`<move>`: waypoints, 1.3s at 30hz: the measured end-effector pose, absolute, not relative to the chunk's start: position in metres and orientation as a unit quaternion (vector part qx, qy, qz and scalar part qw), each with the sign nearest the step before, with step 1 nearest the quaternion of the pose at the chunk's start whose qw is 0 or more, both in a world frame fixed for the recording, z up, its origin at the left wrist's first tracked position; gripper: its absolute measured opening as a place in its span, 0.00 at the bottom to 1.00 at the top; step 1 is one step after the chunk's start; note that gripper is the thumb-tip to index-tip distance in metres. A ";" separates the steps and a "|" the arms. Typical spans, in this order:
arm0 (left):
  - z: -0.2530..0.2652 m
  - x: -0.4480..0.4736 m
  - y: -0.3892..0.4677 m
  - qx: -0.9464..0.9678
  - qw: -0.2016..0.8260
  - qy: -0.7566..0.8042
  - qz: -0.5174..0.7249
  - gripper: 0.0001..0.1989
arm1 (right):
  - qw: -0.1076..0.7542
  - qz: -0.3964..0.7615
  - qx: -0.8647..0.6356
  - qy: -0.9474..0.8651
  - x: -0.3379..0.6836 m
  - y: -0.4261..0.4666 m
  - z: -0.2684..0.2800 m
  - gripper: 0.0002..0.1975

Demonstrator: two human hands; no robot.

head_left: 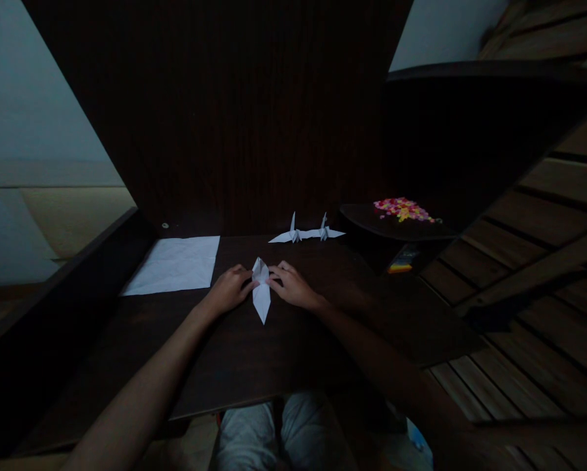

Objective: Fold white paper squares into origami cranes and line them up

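A sheet of white paper folded into a long, narrow diamond (262,302) lies in front of me, its lower point toward me and its upper part slightly raised. My left hand (231,286) pinches its left edge near the middle, fingers bent. From the other side, my right hand (293,285) grips the right edge with thumb and fingers. Behind my hands stand white folded paper cranes (309,233), side by side with their wings meeting. To the left rests a flat white sheet of paper (175,265) with faint creases.
The dark wooden desk (254,366) has a tall back panel (234,118) and a raised left side board (62,288). On a rounded shelf (362,219) at right sits a pile of small colourful pieces (404,209). A yellow-edged item (400,267) is below it. Wooden slats (529,314) stand farther right.
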State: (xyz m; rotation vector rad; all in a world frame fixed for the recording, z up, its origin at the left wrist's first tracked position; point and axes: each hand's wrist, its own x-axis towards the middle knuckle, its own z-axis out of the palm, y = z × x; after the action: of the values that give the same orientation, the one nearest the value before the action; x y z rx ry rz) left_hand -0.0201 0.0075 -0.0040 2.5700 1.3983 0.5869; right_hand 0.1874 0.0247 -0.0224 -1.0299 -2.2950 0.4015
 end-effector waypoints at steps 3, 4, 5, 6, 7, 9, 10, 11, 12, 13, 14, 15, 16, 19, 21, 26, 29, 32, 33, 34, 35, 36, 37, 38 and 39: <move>-0.005 -0.021 0.008 0.849 0.095 0.478 0.206 0.12 | 0.294 0.155 -0.388 -0.859 0.186 0.025 -0.023 0.13; -0.005 -0.021 0.008 0.846 0.097 0.481 0.207 0.12 | 0.295 0.156 -0.390 -0.858 0.186 0.025 -0.023 0.13; -0.005 -0.021 0.008 0.844 0.098 0.484 0.209 0.13 | 0.295 0.155 -0.392 -0.858 0.186 0.025 -0.023 0.14; -0.004 -0.021 0.008 0.842 0.099 0.486 0.211 0.13 | 0.295 0.154 -0.393 -0.857 0.186 0.026 -0.024 0.13; -0.004 -0.021 0.008 0.841 0.100 0.487 0.214 0.13 | 0.294 0.152 -0.394 -0.857 0.186 0.026 -0.024 0.13; -0.004 -0.021 0.008 0.838 0.101 0.490 0.219 0.13 | 0.294 0.149 -0.394 -0.858 0.185 0.026 -0.025 0.13; -0.004 -0.021 0.009 0.837 0.102 0.490 0.221 0.13 | 0.295 0.150 -0.394 -0.858 0.185 0.025 -0.025 0.13; -0.004 -0.021 0.009 0.836 0.102 0.491 0.221 0.13 | 0.295 0.153 -0.394 -0.857 0.185 0.025 -0.024 0.13; -0.005 -0.020 0.009 0.835 0.101 0.494 0.221 0.13 | 0.295 0.156 -0.395 -0.856 0.184 0.025 -0.024 0.13; -0.005 -0.020 0.009 0.832 0.099 0.500 0.220 0.13 | 0.295 0.159 -0.396 -0.855 0.184 0.025 -0.024 0.13; -0.005 -0.020 0.009 0.828 0.096 0.506 0.221 0.12 | 0.294 0.160 -0.397 -0.854 0.184 0.024 -0.023 0.13; -0.006 -0.020 0.009 0.824 0.098 0.511 0.225 0.12 | 0.293 0.160 -0.399 -0.854 0.184 0.024 -0.023 0.14; -0.006 -0.019 0.009 0.819 0.106 0.515 0.232 0.12 | 0.293 0.160 -0.401 -0.853 0.184 0.024 -0.022 0.14; -0.006 -0.018 0.009 0.804 0.160 0.508 0.265 0.17 | 0.293 0.158 -0.398 -0.855 0.184 0.023 -0.022 0.15; -0.006 -0.017 0.008 0.794 0.189 0.505 0.279 0.22 | 0.294 0.159 -0.390 -0.858 0.185 0.023 -0.022 0.18; -0.003 -0.016 0.007 0.781 0.194 0.521 0.283 0.29 | 0.301 0.165 -0.383 -0.858 0.185 0.023 -0.022 0.25; -0.003 -0.015 0.006 0.779 0.197 0.522 0.286 0.30 | 0.308 0.165 -0.386 -0.854 0.186 0.023 -0.023 0.29; -0.002 -0.015 0.006 0.779 0.196 0.524 0.284 0.31 | 0.316 0.164 -0.385 -0.851 0.186 0.024 -0.025 0.30; -0.002 -0.015 0.006 0.779 0.194 0.526 0.281 0.31 | 0.317 0.164 -0.384 -0.851 0.187 0.024 -0.025 0.29; -0.002 -0.015 0.006 0.778 0.192 0.529 0.278 0.31 | 0.317 0.165 -0.382 -0.852 0.187 0.024 -0.026 0.28; -0.002 -0.015 0.006 0.778 0.191 0.531 0.276 0.31 | 0.317 0.165 -0.379 -0.854 0.187 0.024 -0.026 0.27; -0.002 -0.015 0.006 0.778 0.190 0.532 0.276 0.30 | 0.315 0.164 -0.375 -0.856 0.187 0.024 -0.026 0.26; -0.003 -0.015 0.006 0.778 0.189 0.531 0.277 0.30 | 0.313 0.164 -0.372 -0.858 0.187 0.023 -0.026 0.25; -0.003 -0.016 0.006 0.779 0.189 0.530 0.278 0.30 | 0.311 0.163 -0.370 -0.860 0.188 0.023 -0.026 0.24; -0.003 -0.016 0.006 0.780 0.189 0.527 0.280 0.30 | 0.310 0.162 -0.369 -0.861 0.188 0.022 -0.025 0.23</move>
State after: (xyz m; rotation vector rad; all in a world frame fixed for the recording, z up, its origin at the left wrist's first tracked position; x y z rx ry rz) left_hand -0.0156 0.0058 -0.0031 2.1932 1.4826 0.7885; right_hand 0.1876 0.0223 -0.0250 -0.9757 -2.2730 0.4286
